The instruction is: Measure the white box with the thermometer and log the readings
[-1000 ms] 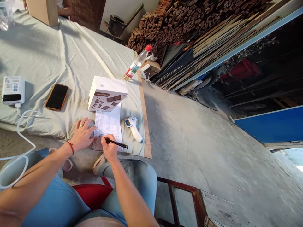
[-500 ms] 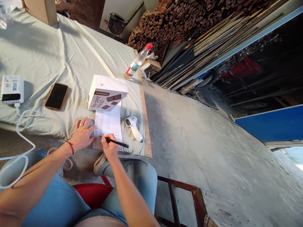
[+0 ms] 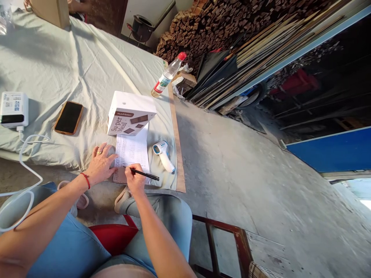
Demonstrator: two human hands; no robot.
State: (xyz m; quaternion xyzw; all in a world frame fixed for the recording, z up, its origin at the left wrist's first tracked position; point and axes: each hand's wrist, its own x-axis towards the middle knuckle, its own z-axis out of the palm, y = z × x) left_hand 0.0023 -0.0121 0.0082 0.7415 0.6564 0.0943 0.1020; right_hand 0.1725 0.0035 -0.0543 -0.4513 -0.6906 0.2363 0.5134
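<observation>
Right hand [image 3: 135,180] pinching slim black pen [image 3: 147,175], fingers closed round it, pen slanting over printed white paper sheet [image 3: 135,148] lying at corner of pale cloth-covered table [image 3: 98,69]. Left hand [image 3: 100,166] lying flat, fingers spreading apart at sheet's left edge. White-and-brown cardboard box [image 3: 131,104] standing at far end, hiding part of sheet. White-and-blue handheld thermometer [image 3: 164,156] lying just right.

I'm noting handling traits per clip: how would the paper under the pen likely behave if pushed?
The paper would probably bend or crumple, since it looks thin and flat. It might resist sliding, since the left hand rests at its left edge and the white box seems to stand on its far part.
</observation>
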